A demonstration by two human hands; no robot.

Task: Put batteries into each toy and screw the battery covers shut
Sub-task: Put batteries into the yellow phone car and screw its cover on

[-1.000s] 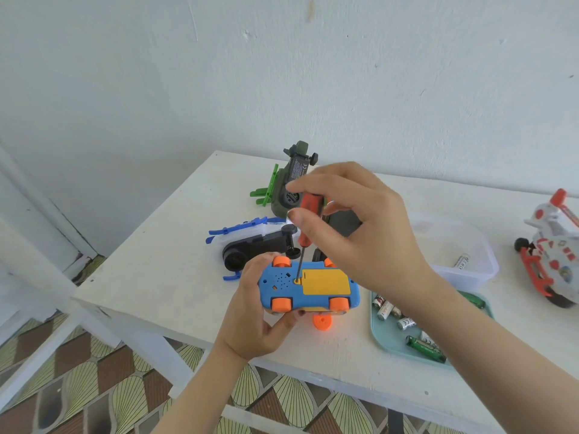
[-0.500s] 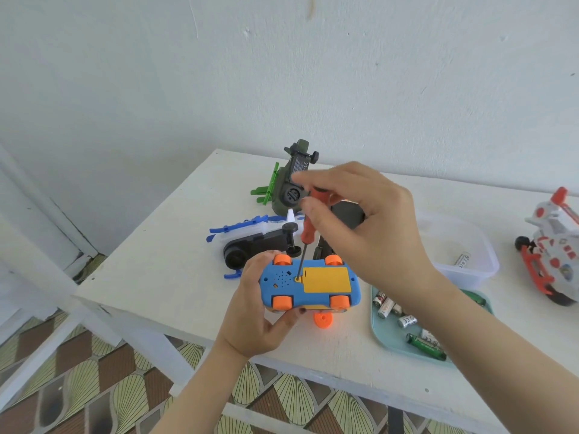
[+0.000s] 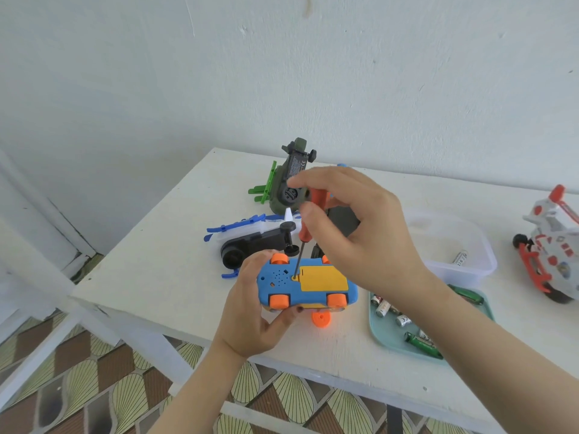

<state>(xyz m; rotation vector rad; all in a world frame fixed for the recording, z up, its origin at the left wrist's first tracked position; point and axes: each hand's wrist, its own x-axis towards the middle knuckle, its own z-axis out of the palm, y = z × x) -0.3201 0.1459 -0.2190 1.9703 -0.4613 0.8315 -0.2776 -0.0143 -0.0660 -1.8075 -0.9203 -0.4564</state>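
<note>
Left hand (image 3: 250, 311): at the table's near edge, fingers and thumb curled round the front end of the car (image 3: 279, 285), which it holds belly-up. The car is blue with orange wheels; its yellow cover (image 3: 324, 278) sits in place on the underside.

An orange round part (image 3: 321, 319) shows just below the car; whether it belongs to the car cannot be told.

Tray (image 3: 391, 338): teal, on the table (image 3: 150, 270) right of the car, partly hidden by the right forearm. Several loose batteries (image 3: 421, 341) lie in it, silver and green.

Right hand (image 3: 369, 239): above the car, thumb and fingertips pinching the red handle of the screwdriver (image 3: 313, 211). The shaft runs steeply down, and its tip meets the left edge of the cover.

Black toy (image 3: 253, 242): lies on its side just behind the car, with a white body and blue blades.

Tub (image 3: 463, 275): clear plastic, behind the tray, with one battery (image 3: 460, 257) inside.

Red-and-white toy (image 3: 554, 255): at the table's right edge, well apart from the car and cut off by the frame.

Green toy (image 3: 291, 186): farthest back, near the wall, underside up, with green blades at its left.
</note>
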